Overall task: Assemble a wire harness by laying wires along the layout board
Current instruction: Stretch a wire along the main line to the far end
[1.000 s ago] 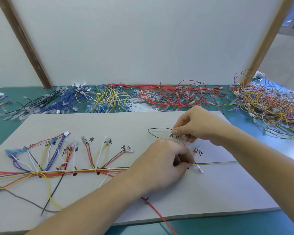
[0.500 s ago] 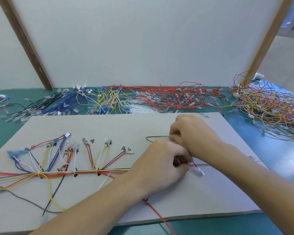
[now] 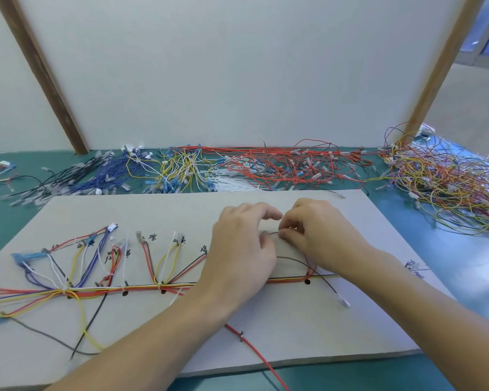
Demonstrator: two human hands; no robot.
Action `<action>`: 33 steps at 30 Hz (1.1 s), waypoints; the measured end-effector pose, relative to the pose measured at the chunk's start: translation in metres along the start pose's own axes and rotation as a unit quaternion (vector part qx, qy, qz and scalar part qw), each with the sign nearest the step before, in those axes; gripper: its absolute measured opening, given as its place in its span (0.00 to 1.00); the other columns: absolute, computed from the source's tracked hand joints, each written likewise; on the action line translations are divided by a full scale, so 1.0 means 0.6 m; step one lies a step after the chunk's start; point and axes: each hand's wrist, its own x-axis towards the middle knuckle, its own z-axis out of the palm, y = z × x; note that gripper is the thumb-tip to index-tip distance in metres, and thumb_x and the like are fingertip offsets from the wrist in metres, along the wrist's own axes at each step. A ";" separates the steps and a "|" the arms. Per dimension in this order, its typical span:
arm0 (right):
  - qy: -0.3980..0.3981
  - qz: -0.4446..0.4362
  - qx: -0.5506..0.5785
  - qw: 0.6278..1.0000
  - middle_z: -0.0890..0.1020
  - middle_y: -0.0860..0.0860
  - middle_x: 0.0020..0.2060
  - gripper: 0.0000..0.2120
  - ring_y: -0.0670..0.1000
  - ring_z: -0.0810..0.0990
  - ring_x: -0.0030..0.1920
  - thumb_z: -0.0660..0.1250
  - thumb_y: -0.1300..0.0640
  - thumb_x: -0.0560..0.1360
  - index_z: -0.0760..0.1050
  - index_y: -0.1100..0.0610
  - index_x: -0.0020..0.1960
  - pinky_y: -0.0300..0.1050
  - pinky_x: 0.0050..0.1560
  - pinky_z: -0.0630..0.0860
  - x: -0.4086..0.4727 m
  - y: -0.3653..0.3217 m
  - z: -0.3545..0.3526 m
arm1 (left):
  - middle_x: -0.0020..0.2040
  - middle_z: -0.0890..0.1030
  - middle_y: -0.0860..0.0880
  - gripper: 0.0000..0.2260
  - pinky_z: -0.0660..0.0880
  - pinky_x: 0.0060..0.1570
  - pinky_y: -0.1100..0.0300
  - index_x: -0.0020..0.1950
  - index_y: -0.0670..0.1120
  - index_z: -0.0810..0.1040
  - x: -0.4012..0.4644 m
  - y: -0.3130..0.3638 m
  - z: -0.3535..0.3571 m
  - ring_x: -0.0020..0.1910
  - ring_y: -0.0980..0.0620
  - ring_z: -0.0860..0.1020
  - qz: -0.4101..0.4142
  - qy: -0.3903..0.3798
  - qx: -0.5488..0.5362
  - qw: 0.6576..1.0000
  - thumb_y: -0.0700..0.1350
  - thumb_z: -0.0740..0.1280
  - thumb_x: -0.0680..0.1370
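My right hand (image 3: 319,232) pinches the thin black wire (image 3: 294,259) by its upper end just above the grey cardboard layout board (image 3: 181,210); its length loops down-right across the bundle; my left hand (image 3: 243,255) hovers beside, fingers loosely spread, holding nothing I can see.

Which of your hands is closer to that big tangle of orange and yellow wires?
The right hand: the tangle lies off to its right on the table. The left hand sits farther left, over the board.
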 end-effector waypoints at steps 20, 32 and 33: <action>-0.095 -0.009 -0.007 0.995 0.75 0.47 0.55 0.04 0.51 0.74 0.57 0.64 0.50 0.81 0.76 0.42 0.53 0.49 0.59 0.73 -0.059 -0.022 -0.032 | 0.44 0.84 0.63 0.11 0.65 0.59 0.51 0.53 0.60 0.78 0.007 -0.006 0.010 0.50 0.57 0.79 -0.061 -0.095 -0.013 0.993 0.43 0.62 0.81; 0.025 0.019 -0.080 0.996 0.72 0.52 0.59 0.03 0.57 0.70 0.57 0.68 0.53 0.79 0.78 0.45 0.51 0.53 0.51 0.75 -0.131 -0.057 -0.005 | 0.70 0.74 0.64 0.20 0.62 0.63 0.50 0.63 0.58 0.79 -0.002 -0.004 0.017 0.70 0.56 0.68 0.059 -0.192 0.061 0.978 0.37 0.58 0.81; 0.041 0.028 -0.073 0.996 0.73 0.52 0.57 0.04 0.57 0.71 0.54 0.69 0.54 0.78 0.79 0.46 0.50 0.54 0.49 0.75 -0.137 -0.060 -0.003 | 0.71 0.74 0.64 0.19 0.62 0.63 0.50 0.63 0.59 0.79 -0.001 -0.005 0.018 0.70 0.57 0.67 0.060 -0.190 0.065 0.978 0.38 0.58 0.82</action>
